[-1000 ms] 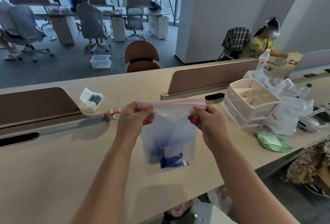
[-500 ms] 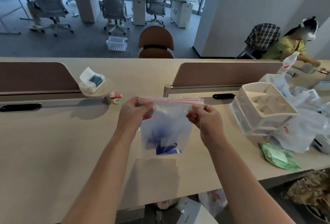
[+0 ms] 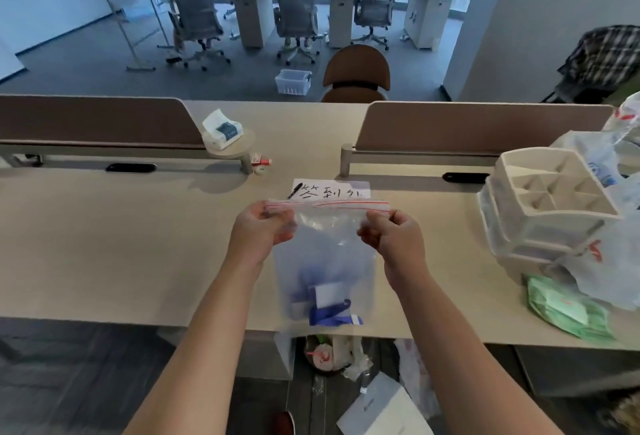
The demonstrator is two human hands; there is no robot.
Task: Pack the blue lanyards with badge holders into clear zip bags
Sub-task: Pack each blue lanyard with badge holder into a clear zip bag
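Head view: the left hand [image 3: 259, 230] pinches the zip strip [image 3: 346, 205] at its 9 o'clock end and the right hand [image 3: 391, 240] at its 3 o'clock end, holding the bag [image 3: 325, 261] up over the near edge of the desk [image 3: 138, 261]. A blue lanyard [image 3: 329, 317] with badge holder [image 3: 327, 296] lies bunched at the bag's 6 o'clock, so filling looks done. Whether the strip is pressed shut I cannot tell, and sealing may remain.

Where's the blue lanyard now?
In the head view's centre, the blue lanyard lies at the bottom of the zip bag, held between the left hand and right hand.
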